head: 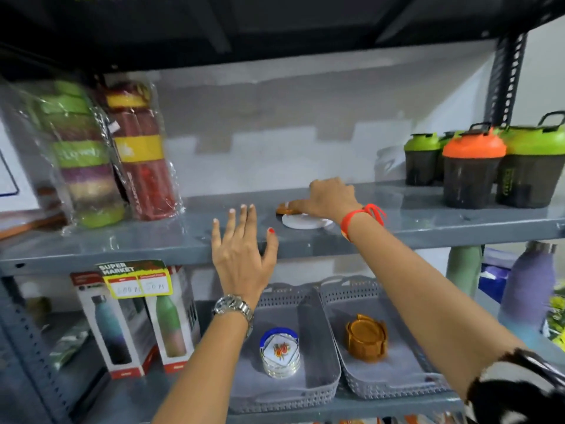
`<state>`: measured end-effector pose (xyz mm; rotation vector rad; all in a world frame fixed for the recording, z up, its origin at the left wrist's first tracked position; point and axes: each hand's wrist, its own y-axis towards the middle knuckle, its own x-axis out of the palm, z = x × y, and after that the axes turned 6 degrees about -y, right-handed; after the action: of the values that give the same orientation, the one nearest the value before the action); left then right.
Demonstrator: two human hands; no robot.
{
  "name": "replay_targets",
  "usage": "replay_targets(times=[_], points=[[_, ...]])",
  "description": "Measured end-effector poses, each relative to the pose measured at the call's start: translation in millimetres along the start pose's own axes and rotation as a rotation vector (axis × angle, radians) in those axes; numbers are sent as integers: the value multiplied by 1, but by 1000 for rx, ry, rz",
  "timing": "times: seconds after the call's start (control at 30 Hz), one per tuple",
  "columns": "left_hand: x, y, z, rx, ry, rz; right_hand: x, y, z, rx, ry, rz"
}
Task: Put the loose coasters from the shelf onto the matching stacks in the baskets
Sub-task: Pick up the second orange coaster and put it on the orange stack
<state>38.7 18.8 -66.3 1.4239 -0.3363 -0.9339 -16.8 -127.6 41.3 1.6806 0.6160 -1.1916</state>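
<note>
Coasters lie loose on the upper shelf point(428, 223) under your right hand point(331, 197): your fingers are curled down on a brown coaster point(286, 209), with a white coaster point(305, 223) flat just in front of it, near the shelf's front edge; whether you actually grip the brown one I cannot tell. Your left hand point(241, 255) hovers open at that front edge, fingers spread, holding nothing. On the shelf's left end wrapped bottles point(101, 154) lean together, one red with "SPORTS" down its side; at the right end stand shaker cups point(470, 172) with green and orange lids, well apart from your hands. A yellow price tag point(137, 278) reading "SUPER MARKET" hangs from the front edge, its prices blurred. Below, two grey baskets sit side by side: the left basket point(305, 390) holds a stack of clear coasters point(279, 351) with a flower print, the right basket point(406, 377) a brown stack point(367, 338). Boxed bottles point(137, 325) stand left of them.
</note>
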Motion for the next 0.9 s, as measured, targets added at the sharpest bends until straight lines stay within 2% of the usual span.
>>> replay_targets(times=[0.1,0.2,0.4,0.5,0.6,0.8,0.9], points=[[1,-1,0,9,7,-2,7,15,-7,-6,7,-102],[2,-1,0,9,6,15,15,21,-9,4,113,-164],[4,-2,-1,21,-16,60,26,25,-11,55,187,-69],[5,-1,-1,24,-13,67,22,24,-12,71,193,38],[6,0,-1,24,-8,56,15,18,-13,55,213,234],[3,2,0,15,-12,21,-4,-17,-5,-30,452,507],[0,3,2,6,-36,3,-8,-38,-4,-61,581,593]])
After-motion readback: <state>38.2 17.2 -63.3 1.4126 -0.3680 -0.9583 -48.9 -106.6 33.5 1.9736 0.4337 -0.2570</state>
